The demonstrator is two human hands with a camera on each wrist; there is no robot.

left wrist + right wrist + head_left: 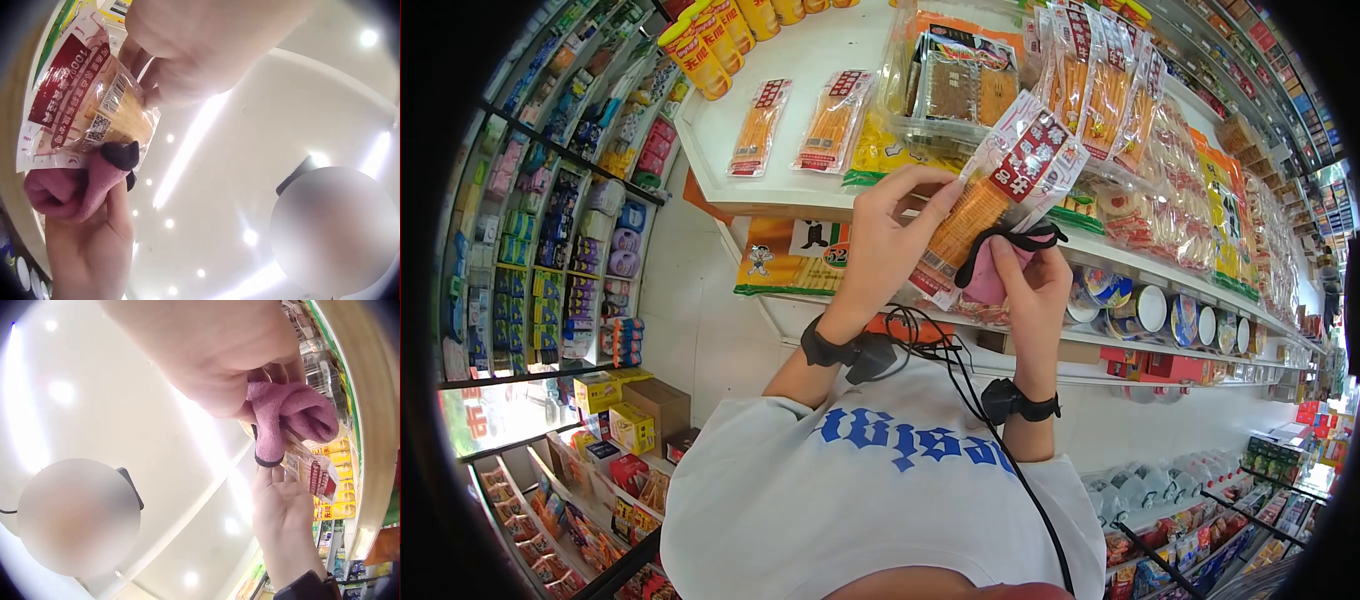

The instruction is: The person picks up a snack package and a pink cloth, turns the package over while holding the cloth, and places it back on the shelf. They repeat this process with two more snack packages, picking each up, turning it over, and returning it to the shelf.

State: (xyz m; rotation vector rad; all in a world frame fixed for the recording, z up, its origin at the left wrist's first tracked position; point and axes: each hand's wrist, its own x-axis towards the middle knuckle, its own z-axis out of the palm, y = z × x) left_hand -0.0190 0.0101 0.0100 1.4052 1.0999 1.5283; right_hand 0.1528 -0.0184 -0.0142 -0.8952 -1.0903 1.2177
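A clear snack packet (983, 205) with a red-and-white label, filled with orange-yellow sticks, is held up in front of the shelf edge. My left hand (900, 225) pinches it along its left side. In my right hand (1035, 290) is a folded pink cloth (985, 278) with black edging, held against the packet's lower right part. The left wrist view shows the packet's back (94, 94), with a barcode and a QR code, and the bunched cloth (75, 190) at its edge. Fuzzy pink fabric (281, 415) hangs from my right hand in the right wrist view.
Two similar packets lie on the white shelf top (700, 120), and several more stand at the right (1105, 75). A clear plastic tray (900, 125) sits between them. Yellow canisters (697, 60) line the back left. Black cables (930, 335) hang between my wrists.
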